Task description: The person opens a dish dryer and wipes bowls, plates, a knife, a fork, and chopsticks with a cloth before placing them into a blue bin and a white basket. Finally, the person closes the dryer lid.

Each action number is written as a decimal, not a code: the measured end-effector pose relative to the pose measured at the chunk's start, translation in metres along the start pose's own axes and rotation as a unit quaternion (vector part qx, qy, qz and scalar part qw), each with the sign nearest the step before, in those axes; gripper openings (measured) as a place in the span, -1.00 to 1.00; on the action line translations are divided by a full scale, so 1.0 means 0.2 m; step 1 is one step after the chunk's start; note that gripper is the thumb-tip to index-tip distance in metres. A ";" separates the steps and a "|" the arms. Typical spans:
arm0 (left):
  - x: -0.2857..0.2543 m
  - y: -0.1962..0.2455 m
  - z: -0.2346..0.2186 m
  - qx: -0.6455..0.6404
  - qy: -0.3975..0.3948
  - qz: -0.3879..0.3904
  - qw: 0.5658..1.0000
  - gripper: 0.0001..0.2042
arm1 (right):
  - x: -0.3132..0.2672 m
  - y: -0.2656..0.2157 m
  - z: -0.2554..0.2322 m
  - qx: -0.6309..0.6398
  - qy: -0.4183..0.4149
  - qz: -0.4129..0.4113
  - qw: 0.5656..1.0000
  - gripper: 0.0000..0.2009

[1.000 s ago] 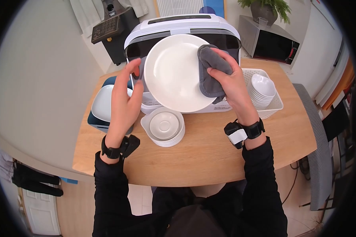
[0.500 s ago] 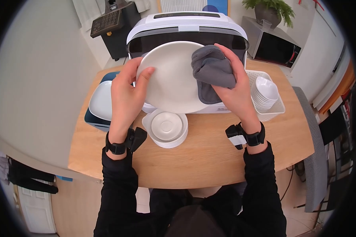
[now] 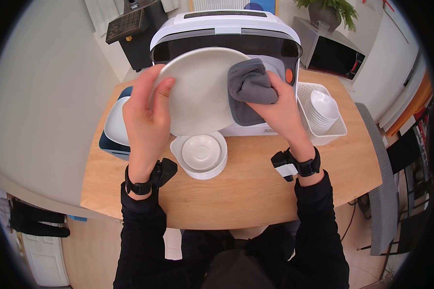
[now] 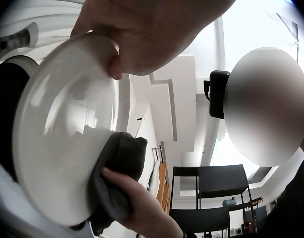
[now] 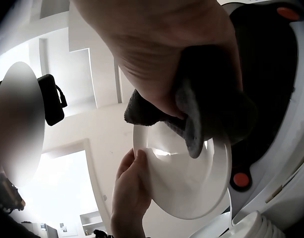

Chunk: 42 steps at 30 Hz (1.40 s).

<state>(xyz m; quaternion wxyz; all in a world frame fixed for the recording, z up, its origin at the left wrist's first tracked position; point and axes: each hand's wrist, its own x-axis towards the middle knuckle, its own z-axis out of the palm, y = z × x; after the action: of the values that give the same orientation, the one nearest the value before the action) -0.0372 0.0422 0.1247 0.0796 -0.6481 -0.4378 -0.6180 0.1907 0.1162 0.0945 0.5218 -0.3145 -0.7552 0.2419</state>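
Note:
My left hand (image 3: 148, 113) grips the left rim of a round white plate (image 3: 197, 94), thumb on its front face. The plate is held up above the table, tilted, before a white appliance with a dark front. A folded grey cloth (image 3: 250, 86) is in my right hand (image 3: 287, 111), which holds it over the plate's right side. In the left wrist view the cloth (image 4: 124, 156) wraps over the edge of the plate (image 4: 62, 139). Seen from the right wrist, left-hand fingers pinch the far rim of the plate (image 5: 177, 173).
Below the plate stands a stack of white bowls (image 3: 202, 156) on the wooden table (image 3: 236, 192). To the left is a dark blue bin (image 3: 112, 150) with a pale dish (image 3: 116, 123). A white basket (image 3: 335, 130) with stacked bowls (image 3: 323, 108) stands right. Behind is the appliance (image 3: 222, 24).
My left hand, apart from the plate a second ago, has taken hold of its left rim. The plate has tilted and shifted slightly left. My right hand has moved a little left with the cloth.

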 end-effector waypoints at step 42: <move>-0.09 0.21 -0.04 0.375 -0.049 0.171 0.910 -0.62 | -0.06 -0.23 -0.07 -0.289 0.145 -0.415 0.851 -0.71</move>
<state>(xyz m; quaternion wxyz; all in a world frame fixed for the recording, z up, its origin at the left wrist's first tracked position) -0.0132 0.0032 0.1300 0.3998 -0.6650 -0.5227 -0.3533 0.1962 0.0762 0.1238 0.5624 -0.1403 -0.7673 -0.2746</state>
